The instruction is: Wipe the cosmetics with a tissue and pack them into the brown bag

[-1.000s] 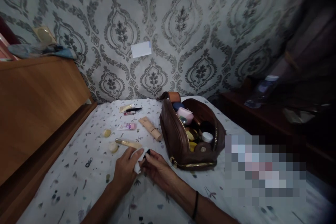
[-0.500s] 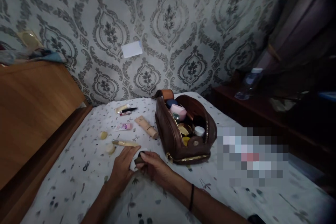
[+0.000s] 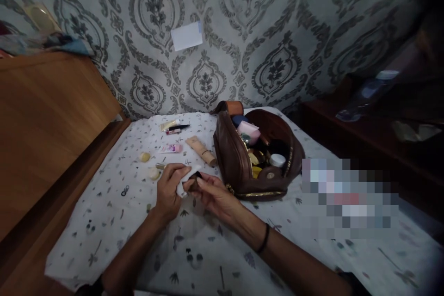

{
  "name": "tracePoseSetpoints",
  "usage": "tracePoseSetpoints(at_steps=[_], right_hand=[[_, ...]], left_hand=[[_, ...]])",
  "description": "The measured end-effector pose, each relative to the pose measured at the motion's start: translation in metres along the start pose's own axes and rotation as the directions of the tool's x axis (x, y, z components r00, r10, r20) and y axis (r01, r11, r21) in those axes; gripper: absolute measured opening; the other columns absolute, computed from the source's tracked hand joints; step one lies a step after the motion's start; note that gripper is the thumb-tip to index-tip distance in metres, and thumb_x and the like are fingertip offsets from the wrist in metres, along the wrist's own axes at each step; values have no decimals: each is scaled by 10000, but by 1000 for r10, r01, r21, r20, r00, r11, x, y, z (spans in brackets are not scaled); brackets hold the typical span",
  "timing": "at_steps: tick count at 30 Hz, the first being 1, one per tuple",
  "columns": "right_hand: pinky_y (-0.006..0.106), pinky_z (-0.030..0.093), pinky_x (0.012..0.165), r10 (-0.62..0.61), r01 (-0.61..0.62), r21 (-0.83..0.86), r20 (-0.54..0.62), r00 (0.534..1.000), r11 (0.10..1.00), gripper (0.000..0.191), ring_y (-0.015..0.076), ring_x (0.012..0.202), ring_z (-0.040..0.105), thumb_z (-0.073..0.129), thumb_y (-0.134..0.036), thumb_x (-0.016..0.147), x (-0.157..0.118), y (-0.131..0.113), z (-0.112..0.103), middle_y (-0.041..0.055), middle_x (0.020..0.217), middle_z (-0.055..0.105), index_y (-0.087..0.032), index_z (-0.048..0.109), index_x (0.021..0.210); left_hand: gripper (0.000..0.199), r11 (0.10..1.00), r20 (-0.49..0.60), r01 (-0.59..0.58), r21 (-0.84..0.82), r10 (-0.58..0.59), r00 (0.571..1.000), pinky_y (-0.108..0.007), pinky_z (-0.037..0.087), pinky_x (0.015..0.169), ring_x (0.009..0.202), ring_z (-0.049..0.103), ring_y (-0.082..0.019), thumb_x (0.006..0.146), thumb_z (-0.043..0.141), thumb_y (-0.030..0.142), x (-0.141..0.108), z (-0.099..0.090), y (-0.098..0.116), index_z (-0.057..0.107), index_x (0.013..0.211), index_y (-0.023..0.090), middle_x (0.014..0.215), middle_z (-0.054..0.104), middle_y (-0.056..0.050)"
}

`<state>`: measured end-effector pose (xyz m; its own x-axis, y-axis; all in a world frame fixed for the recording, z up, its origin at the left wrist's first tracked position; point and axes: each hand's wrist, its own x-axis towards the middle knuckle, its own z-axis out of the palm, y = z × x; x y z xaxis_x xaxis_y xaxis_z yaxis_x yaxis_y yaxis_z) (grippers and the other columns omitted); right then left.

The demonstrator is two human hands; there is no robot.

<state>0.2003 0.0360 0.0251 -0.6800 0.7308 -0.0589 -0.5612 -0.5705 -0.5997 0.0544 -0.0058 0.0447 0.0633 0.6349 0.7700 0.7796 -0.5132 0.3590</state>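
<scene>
My left hand (image 3: 169,193) is closed around a crumpled white tissue or wipe (image 3: 181,189). Pinched in the fingers of my right hand (image 3: 219,198) is a small dark brown item (image 3: 192,184), pressed against the tissue; its kind is too covered to make out. Just beyond my hands lies a beige cosmetic tube (image 3: 200,150), and past it a pink-and-white tube (image 3: 170,148). The end of a gold-coloured stick (image 3: 161,166) shows behind my left hand. To the right, a brown cosmetic bag (image 3: 227,162) stands unzipped, holding a pink item (image 3: 249,132) and a white-lidded jar (image 3: 277,160).
Two yellowish round pieces, one of them a pale sponge-like disc (image 3: 154,174), lie on the patterned bedsheet (image 3: 114,222). A black pencil-like item (image 3: 180,126) lies further back. A wooden board (image 3: 52,101) borders the left; a bottle (image 3: 367,95) stands on the dark furniture at right.
The camera view has shifted, so the scene sits further up and to the right. Both hands keep their hold; the brown item is turned differently, and my left hand now covers most of the gold-coloured stick.
</scene>
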Motion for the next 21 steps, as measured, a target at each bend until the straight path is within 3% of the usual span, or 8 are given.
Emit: tracePoseSetpoints(at_steps=[4, 7, 9, 12, 15, 18, 21], right_hand=[[287, 536, 859, -73, 75, 40, -65, 995, 996, 433, 132, 865, 671, 894, -214, 612, -8, -12, 6, 17, 1014, 727, -183, 722, 1009], [318, 541, 911, -140, 148, 67, -113, 984, 987, 441, 148, 934, 665, 906, -235, 588, -18, -22, 13, 7, 1063, 708, -213, 705, 980], [325, 546, 920, -207, 215, 45, -150, 967, 975, 417, 157, 964, 662, 903, -286, 602, -28, -35, 18, 3, 1073, 703, -230, 694, 958], [305, 570, 821, -345, 329, -117, -159, 925, 937, 393, 168, 910, 666, 875, -367, 651, -49, -69, 27, 28, 1065, 701, -236, 680, 965], [245, 546, 645, -517, 443, -382, -115, 848, 811, 430, 118, 689, 616, 867, -391, 663, -66, -117, 30, 21, 910, 692, -224, 663, 1003], [245, 536, 624, -648, 478, -599, -94, 755, 643, 407, 115, 683, 612, 862, -375, 666, -67, -165, 25, 9, 899, 684, -223, 647, 976], [283, 545, 645, -677, 451, -728, -26, 735, 517, 417, 150, 740, 646, 857, -363, 653, -48, -204, 11, 16, 916, 690, -216, 630, 970]], left_hand=[[338, 997, -32, -69, 32, 70, 997, -302, 500, 886, 1067, 577, -193, 998, 484, 250, 8, 5, 14, 566, 1326, 238, 1149, 549, -84], [420, 991, -25, -128, 45, 130, 991, -325, 485, 944, 1152, 549, -219, 1010, 431, 229, 12, 9, 23, 474, 1429, 223, 1241, 524, -116], [391, 986, -31, -164, 17, 164, 986, -314, 497, 907, 1101, 582, -213, 1004, 433, 209, 17, 11, 27, 504, 1389, 209, 1201, 562, -111], [257, 981, 11, -172, -95, 173, 985, -280, 507, 746, 874, 623, -180, 993, 431, 171, 35, 13, 33, 595, 1190, 195, 952, 629, -63], [210, 970, 124, -207, -126, 222, 967, -265, 478, 645, 748, 603, -165, 983, 455, 159, 63, 20, 40, 589, 1144, 177, 826, 621, -40], [286, 946, 222, -323, 32, 308, 925, -281, 492, 656, 792, 614, -185, 994, 467, 210, 99, 34, 48, 557, 1257, 143, 865, 627, -63], [339, 901, 305, -388, 193, 320, 897, -314, 523, 667, 856, 621, -218, 1010, 422, 279, 134, 52, 56, 584, 1276, 147, 909, 623, -79]])
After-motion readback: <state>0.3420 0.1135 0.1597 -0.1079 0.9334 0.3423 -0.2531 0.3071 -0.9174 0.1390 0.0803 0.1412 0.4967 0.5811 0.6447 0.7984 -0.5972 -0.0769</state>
